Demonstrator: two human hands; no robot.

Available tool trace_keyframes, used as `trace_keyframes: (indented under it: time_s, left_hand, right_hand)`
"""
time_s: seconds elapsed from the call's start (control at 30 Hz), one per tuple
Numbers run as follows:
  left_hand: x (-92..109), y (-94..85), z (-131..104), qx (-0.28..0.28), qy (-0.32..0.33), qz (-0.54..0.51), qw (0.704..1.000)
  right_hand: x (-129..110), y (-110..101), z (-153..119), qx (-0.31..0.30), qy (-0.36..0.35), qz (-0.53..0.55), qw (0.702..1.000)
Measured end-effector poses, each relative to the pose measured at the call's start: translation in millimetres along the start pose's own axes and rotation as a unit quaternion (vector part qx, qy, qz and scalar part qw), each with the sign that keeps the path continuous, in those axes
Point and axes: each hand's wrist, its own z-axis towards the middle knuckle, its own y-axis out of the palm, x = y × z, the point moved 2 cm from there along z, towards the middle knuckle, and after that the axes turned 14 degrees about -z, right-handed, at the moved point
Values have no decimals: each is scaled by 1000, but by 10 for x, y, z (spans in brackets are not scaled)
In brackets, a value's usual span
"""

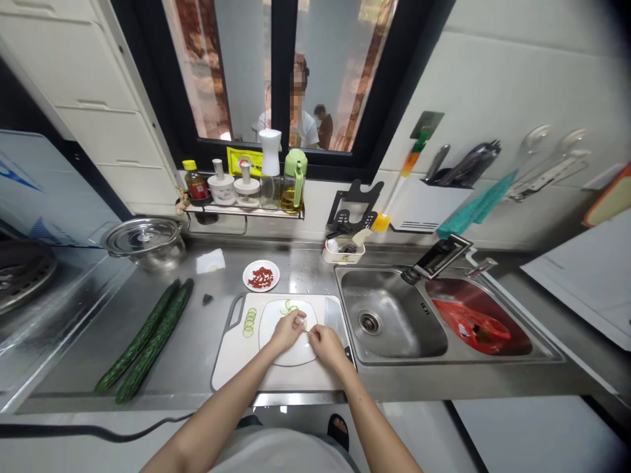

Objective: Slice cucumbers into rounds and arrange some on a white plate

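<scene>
My left hand (287,330) and my right hand (326,343) meet over a white square plate (290,358). Their fingertips pinch a thin cucumber slice (305,325) between them, partly hidden by the fingers. More cucumber slices (288,307) lie fanned at the plate's far edge. The plate rests on a grey-rimmed cutting board (234,355). On the board's left, a row of overlapping cucumber slices (250,322) lies flat. A knife (335,314) lies along the right side of the board, its handle partly hidden by my right hand.
A small dish of red berries (261,276) stands behind the board. Two whole cucumbers (156,338) lie to the left, before a lidded steel pot (150,243). On the right is a double sink (394,355) with a red plastic bag (470,326). People show in the window.
</scene>
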Motion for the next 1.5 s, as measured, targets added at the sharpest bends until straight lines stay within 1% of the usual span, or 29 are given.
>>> trace_keyframes:
  time_s: [0.23,0.43,0.57,0.7,0.87,1.07,1.27,1.5]
  left_hand:
    - [-66,33,42,-10,17,82,996]
    - [-80,79,64,-28,51,154,986]
    - [-61,105,50,-47,63,196,977]
    - [-34,107,17,-62,76,232,968]
    - [-24,98,-9,-68,79,247,963]
    - [-38,100,-22,-64,81,249,963]
    - [-50,103,-28,-61,75,250,963]
    - [-29,104,-34,-51,93,245,964]
  right_hand:
    - [42,109,5,24,7,-80,997]
    - [88,222,11,71,-1,-129,989]
    - [109,244,-2,101,-7,-146,984]
    - [100,238,-41,115,-17,-152,981]
    - [58,246,-133,106,-40,-177,978]
    - [44,263,-172,97,-44,-194,975]
    - [36,279,-170,98,-32,-204,973]
    - [17,296,-160,96,-18,-219,971]
